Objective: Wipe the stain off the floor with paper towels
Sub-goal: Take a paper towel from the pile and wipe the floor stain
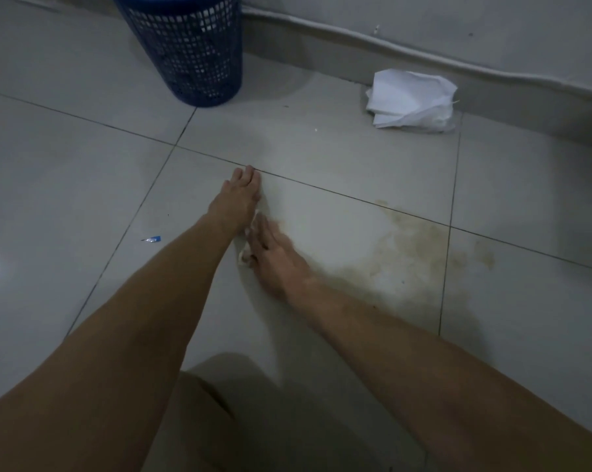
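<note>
Paper towel (248, 248) mostly hidden under right hand (276, 260).

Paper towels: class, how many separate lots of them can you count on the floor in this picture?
2. A clean white stack lies by the wall, right of the bin. A crumpled piece sits under the right hand, mostly hidden. The bin may hold more.

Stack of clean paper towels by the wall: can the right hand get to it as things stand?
Probably yes. The right hand lies flat on a used wad, and only bare floor separates it from the stack of paper towels. Nothing blocks the path, though it looks like a long stretch forward.
</note>
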### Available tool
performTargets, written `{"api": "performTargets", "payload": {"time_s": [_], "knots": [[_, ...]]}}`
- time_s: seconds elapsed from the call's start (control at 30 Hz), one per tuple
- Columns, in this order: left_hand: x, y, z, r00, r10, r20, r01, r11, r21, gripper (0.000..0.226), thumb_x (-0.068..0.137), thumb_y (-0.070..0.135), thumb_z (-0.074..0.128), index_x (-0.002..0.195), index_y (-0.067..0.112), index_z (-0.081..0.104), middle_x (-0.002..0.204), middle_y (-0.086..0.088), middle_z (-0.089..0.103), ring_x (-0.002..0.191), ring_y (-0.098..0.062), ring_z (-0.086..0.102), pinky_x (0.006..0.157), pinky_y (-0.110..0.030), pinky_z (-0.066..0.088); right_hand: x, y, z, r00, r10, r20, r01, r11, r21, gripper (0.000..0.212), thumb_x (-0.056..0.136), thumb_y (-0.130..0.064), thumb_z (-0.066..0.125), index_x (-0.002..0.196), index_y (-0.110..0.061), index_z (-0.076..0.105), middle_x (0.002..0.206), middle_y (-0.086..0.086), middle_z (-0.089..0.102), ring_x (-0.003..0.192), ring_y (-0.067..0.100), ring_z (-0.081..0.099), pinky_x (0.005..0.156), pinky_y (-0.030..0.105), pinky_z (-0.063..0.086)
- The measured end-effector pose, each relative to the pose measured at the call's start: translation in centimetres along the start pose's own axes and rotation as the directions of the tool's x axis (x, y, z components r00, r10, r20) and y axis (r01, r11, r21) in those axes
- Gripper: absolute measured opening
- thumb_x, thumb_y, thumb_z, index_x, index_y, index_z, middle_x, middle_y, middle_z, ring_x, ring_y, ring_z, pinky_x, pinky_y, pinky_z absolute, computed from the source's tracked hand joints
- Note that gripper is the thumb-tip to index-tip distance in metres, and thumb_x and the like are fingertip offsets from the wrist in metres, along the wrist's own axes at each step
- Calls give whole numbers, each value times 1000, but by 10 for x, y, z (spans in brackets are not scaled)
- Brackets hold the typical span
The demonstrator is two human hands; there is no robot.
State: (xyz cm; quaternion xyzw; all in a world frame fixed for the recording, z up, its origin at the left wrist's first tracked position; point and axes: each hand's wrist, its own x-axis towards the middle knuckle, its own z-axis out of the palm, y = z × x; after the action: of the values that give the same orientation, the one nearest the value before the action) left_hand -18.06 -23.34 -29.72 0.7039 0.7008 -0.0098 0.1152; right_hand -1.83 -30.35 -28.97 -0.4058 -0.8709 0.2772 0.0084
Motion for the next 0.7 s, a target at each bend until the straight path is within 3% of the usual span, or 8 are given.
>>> {"api": "performTargets", "payload": {"time_s": [0.17,0.27,0.37,0.5,0.6,0.7], "knots": [[2,3,-3,993,-48,-105,30,985,-169,40,96,9,44,134,-4,44,146,-21,39,131,-35,37,110,-42,32,-26,30,-7,977,-179,115,186,981,-53,49,102,-16,37,151,-13,29,164,5,12,150,27,14,120,39,23],[2,10,-12,988,-128,-91,103,965,-242,31,92,6,46,120,-2,57,128,-24,51,120,-40,48,104,-44,41,-39,45,-28,983,-119,136,121,993,-2,43,105,-24,36,146,-17,41,156,8,34,143,24,34,116,36,30],[-11,28,-22,992,-71,-101,37,954,-299,26,91,6,51,112,2,65,114,-22,55,105,-38,55,92,-39,46,-43,45,-51,981,-96,166,83,993,80,25,94,-15,58,115,-10,69,127,11,64,119,27,60,101,32,44],[-39,64,-38,984,180,-3,-172,938,-302,18,89,11,57,100,8,71,101,-15,66,93,-31,61,81,-30,42,-43,49,-91,987,-109,117,93,987,129,35,91,-16,62,125,-14,66,131,6,64,117,20,59,101,23,42],[-61,77,-38,970,234,62,-205,933,-296,18,88,20,61,99,10,72,97,-11,68,88,-28,63,78,-33,49,-41,63,-107,996,5,94,-7,1000,16,42,93,-12,48,132,-16,60,137,9,59,126,26,54,108,32,40],[-84,92,-32,963,252,91,-215,930,-297,28,85,29,68,106,11,70,103,-9,64,91,-26,62,81,-33,49,-47,73,-105,987,87,135,-74,992,-98,47,95,-16,46,142,-16,48,149,9,45,137,27,41,113,40,34]]}}
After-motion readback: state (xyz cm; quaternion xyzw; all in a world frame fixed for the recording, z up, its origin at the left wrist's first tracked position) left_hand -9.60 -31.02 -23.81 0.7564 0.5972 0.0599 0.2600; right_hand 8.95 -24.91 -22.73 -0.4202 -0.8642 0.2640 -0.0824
